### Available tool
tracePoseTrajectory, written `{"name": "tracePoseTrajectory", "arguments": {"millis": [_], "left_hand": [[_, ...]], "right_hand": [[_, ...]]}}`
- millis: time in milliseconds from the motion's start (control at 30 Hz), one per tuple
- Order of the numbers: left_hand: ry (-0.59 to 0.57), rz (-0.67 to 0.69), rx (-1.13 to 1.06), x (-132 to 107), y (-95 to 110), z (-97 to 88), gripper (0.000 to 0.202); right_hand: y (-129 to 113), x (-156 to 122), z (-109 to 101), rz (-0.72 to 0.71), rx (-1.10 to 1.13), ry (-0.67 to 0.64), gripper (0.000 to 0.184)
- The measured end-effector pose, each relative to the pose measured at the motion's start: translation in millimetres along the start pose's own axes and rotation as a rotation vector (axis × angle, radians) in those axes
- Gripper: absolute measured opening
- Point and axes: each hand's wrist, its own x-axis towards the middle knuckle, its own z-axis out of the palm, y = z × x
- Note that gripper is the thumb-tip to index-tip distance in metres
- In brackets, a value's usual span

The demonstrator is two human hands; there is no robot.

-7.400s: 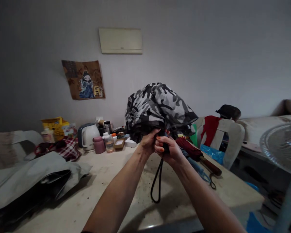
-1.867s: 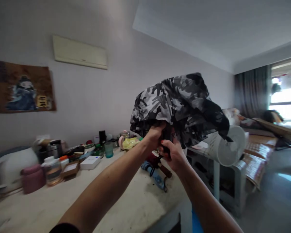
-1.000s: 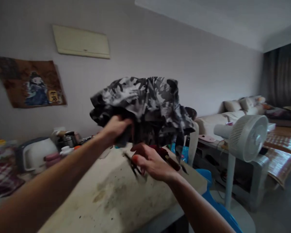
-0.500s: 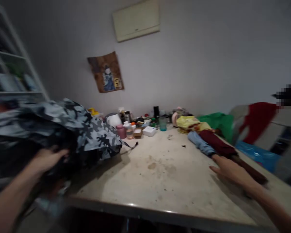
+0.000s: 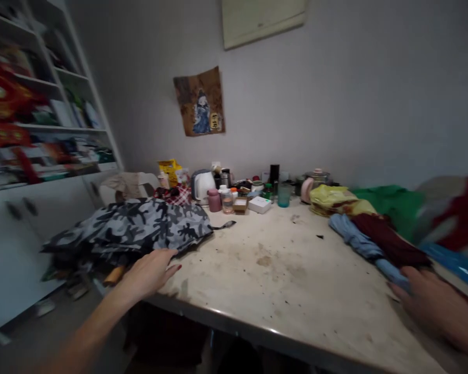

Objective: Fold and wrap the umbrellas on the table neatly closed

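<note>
A black, grey and white camouflage umbrella (image 5: 148, 226), partly folded, lies across the left side of the table. My left hand (image 5: 150, 272) is at its near edge, fingers stretched forward and thumb apart; its fingertips meet the fabric's edge. An orange-brown handle (image 5: 115, 275) shows beneath the fabric, beside my left wrist. At the right, my right hand (image 5: 429, 298) is over the near end of a blue folded umbrella (image 5: 354, 236), touching it. Blur hides how its fingers sit. A maroon folded umbrella (image 5: 390, 241) lies alongside the blue one.
Along the wall side of the table (image 5: 273, 285) stand a pink jar (image 5: 214, 200), a white box (image 5: 259, 204), a teal cup (image 5: 284, 196) and several bottles. A yellow bag (image 5: 331, 200) and green cloth (image 5: 393, 208) lie right. Shelves (image 5: 58, 83) rise left.
The camouflage umbrella has come down flatter onto the table's left side. My left hand has moved from within its folds to its near edge. My right hand has slid nearer along the blue umbrella.
</note>
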Motion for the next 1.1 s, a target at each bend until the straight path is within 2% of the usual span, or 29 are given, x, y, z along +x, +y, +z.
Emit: {"name": "tracePoseTrajectory", "arguments": {"millis": [67, 133, 200, 300, 433, 500, 600, 700, 800, 833, 900, 1000, 1100], "left_hand": [[-0.039, 0.128, -0.059, 8, 29, -2.0, 0.055], [-0.083, 0.230, -0.104, 20, 56, -0.4, 0.056], [-0.122, 0.343, -0.154, 32, 84, 2.7, 0.056], [-0.172, 0.542, -0.241, 45, 125, 5.5, 0.052], [-0.260, 0.739, -0.403, 61, 176, 5.8, 0.042], [-0.324, 0.767, -0.526, 71, 195, 7.6, 0.039], [-0.410, 0.758, -0.761, 88, 217, 13.3, 0.037], [-0.456, 0.631, -1.081, 106, 235, 16.2, 0.044], [-0.376, 0.468, -1.438, 120, 253, 7.7, 0.060], [-0.316, 0.464, -1.532, 124, 258, 2.5, 0.065], [-0.192, 0.545, -1.621, 127, 265, -9.0, 0.067], [-0.046, 0.696, -1.516, 126, 264, -23.1, 0.064], [0.059, 0.754, -1.304, 122, 255, -30.1, 0.065]], "right_hand": [[-23, -14, -19, 0.138, -0.279, -0.065, 0.025], [-43, -21, -32, 0.237, -0.310, -0.140, 0.029], [-53, -19, -39, 0.289, -0.174, -0.195, 0.032], [-53, -7, -44, 0.351, -0.064, -0.215, 0.030], [-49, 9, -45, 0.419, 0.145, -0.191, 0.017], [-53, 15, -44, 0.430, 0.320, -0.195, 0.011], [-68, 16, -44, 0.399, 0.617, -0.201, 0.015], [-95, 4, -47, 0.300, 0.860, -0.182, 0.013], [-130, -14, -52, 0.096, 1.134, -0.178, 0.023], [-141, -20, -54, 0.031, 1.193, -0.195, 0.028], [-161, -30, -57, -0.038, 1.190, -0.303, 0.033], [-181, -39, -59, -0.065, 1.156, -0.470, 0.025], [-188, -46, -60, -0.060, 1.071, -0.446, 0.019]]}}
